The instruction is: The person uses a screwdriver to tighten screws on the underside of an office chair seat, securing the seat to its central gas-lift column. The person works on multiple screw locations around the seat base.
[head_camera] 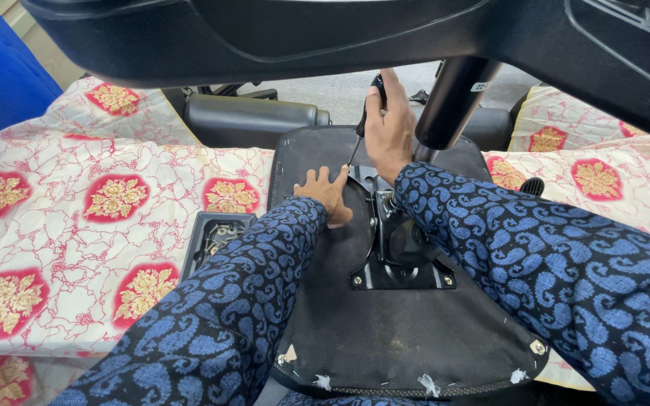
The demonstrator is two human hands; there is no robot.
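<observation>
An upturned office-chair seat [385, 338] lies bottom-up on a white cloth printed with red and gold flowers [77, 218]; its black underside fabric faces the camera, stapled along the near edge, with a few white scraps caught there. One black metal mechanism plate [396, 256] sits bolted on the middle of that underside; two bolt heads show at its near corners, and a dark gas-lift column [453, 98] rises from it toward the top of the view.

The right hand [391, 128] is clenched around the black handle of one screwdriver [361, 124]; its thin shaft slants down so the tip meets the far left corner of the plate. The left hand [326, 194] lies flat with fingers spread and released, pressing on the seat bottom just beside that corner; it grips nothing. Both sleeves are dark blue with a paisley print.

The seat looks broad, stiff and fairly heavy, so it should stay put under a flat palm; the fabric is soft and could tear at the staples; the plate is rigid steel and gives the safest hold. The screwdriver is light and its tip could slip off.

One small black tray [216, 237] of loose hardware rests on the cloth left of the seat; a black padded part [253, 116] lies beyond.
</observation>
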